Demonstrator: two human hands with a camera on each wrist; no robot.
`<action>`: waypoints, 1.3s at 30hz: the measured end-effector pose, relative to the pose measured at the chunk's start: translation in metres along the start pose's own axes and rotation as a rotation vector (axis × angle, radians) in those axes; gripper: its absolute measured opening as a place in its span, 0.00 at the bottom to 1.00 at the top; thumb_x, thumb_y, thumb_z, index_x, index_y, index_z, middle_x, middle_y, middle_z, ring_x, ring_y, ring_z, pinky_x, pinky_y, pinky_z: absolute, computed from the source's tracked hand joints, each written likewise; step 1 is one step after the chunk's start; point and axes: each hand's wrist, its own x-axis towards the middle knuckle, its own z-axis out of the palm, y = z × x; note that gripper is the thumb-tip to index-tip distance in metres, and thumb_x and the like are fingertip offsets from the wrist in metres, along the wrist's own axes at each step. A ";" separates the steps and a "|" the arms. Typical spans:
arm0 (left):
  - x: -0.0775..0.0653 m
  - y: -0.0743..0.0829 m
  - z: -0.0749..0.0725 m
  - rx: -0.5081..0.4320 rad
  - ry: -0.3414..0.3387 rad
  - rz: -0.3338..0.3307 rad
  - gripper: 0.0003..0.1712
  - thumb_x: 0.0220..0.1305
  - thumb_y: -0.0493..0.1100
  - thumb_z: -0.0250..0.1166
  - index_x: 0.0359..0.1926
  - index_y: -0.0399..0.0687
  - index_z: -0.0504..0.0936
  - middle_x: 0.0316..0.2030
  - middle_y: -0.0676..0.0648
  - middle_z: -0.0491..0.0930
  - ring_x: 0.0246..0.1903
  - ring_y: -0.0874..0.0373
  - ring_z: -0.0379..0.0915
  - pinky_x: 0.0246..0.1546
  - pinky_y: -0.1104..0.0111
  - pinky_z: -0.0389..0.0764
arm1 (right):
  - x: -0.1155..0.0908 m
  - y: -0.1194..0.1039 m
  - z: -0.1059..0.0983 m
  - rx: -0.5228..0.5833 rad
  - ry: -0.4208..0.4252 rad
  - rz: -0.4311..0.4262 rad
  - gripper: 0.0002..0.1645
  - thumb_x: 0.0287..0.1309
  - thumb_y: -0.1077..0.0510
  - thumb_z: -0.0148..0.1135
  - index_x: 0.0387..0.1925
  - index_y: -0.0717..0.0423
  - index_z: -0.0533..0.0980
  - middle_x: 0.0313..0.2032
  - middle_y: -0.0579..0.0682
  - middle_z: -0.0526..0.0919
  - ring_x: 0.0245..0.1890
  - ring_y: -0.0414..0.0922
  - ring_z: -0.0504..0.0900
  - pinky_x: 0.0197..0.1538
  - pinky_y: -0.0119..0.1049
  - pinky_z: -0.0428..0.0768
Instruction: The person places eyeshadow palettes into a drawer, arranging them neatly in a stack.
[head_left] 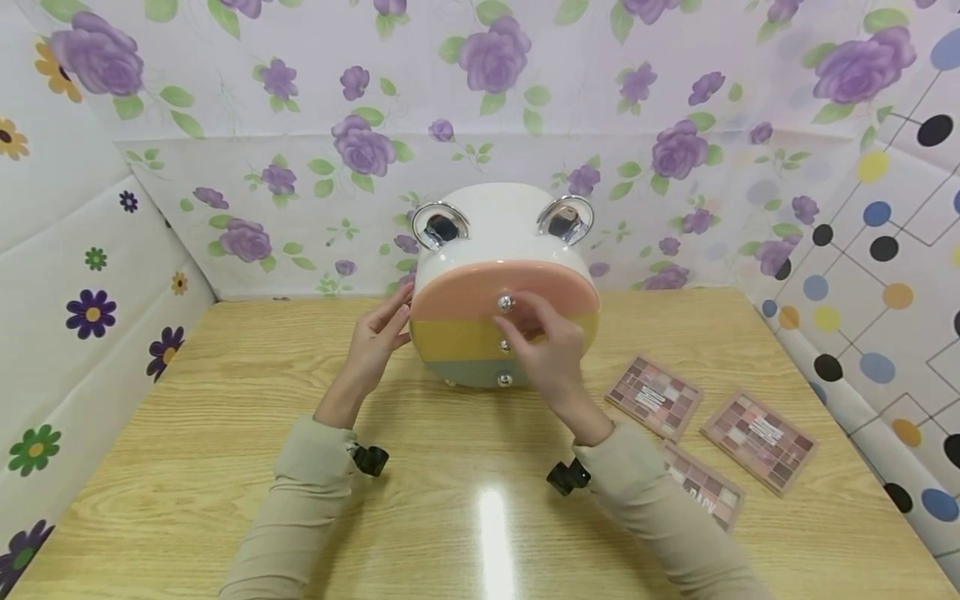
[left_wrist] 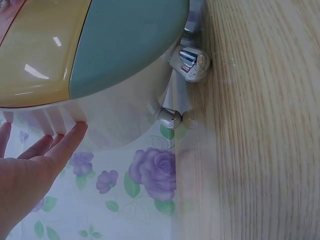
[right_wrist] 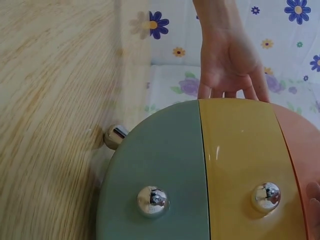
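A rounded white drawer box point(head_left: 498, 225) stands on the table with silver-rimmed eye shapes on top. Its front has a pink drawer point(head_left: 465, 292), a yellow drawer point(right_wrist: 240, 145) and a grey-green drawer point(left_wrist: 130, 45), all closed, each with a round silver knob. Against the box's left side rest the extended fingers of my left hand point(head_left: 372, 337). My right hand point(head_left: 551, 342) is at the front, thumb and index finger apart around the pink drawer's knob point(head_left: 506, 303). The index fingertip lies close beside this knob, the thumb just below it. Only fingertips show in the right wrist view.
To the right lie an eyeshadow palette point(head_left: 655, 397), another palette point(head_left: 760, 442) and a third palette point(head_left: 701, 483) partly under the right forearm. Flowered sheeting point(head_left: 315, 200) rises behind the wooden table point(head_left: 225, 400). Small silver feet point(left_wrist: 192, 64) support the box.
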 end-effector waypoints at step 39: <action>0.000 0.001 0.001 -0.080 -0.020 0.018 0.27 0.69 0.42 0.48 0.66 0.38 0.57 0.66 0.41 0.57 0.63 0.49 0.55 0.52 0.64 0.71 | -0.014 -0.023 -0.009 -0.041 0.056 -0.153 0.13 0.42 0.66 0.68 0.33 0.67 0.78 0.22 0.56 0.82 0.15 0.43 0.78 0.18 0.25 0.74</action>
